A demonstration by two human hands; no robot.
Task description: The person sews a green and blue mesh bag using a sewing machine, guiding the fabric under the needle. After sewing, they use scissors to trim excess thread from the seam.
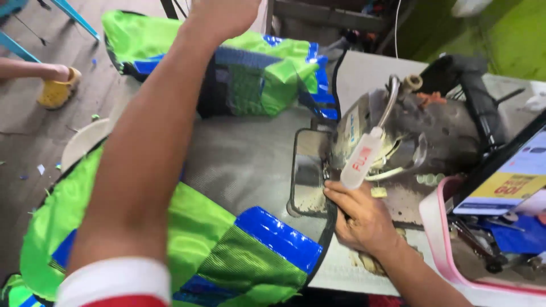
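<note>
Right hand (363, 219) lies at the needle of the sewing machine (409, 133), fingers closed on the black edging (331, 227) of the green and blue fabric (227, 250). Left hand (219, 17) is raised far over the table (250, 159), near a second green bundle (261, 74); its fingers run out of frame, so I cannot tell whether they grip anything. Judging by this, the edging is stitched only part way: most of the piece hangs off the table's near edge, unsewn. A pink tray (435, 227) sits right.
</note>
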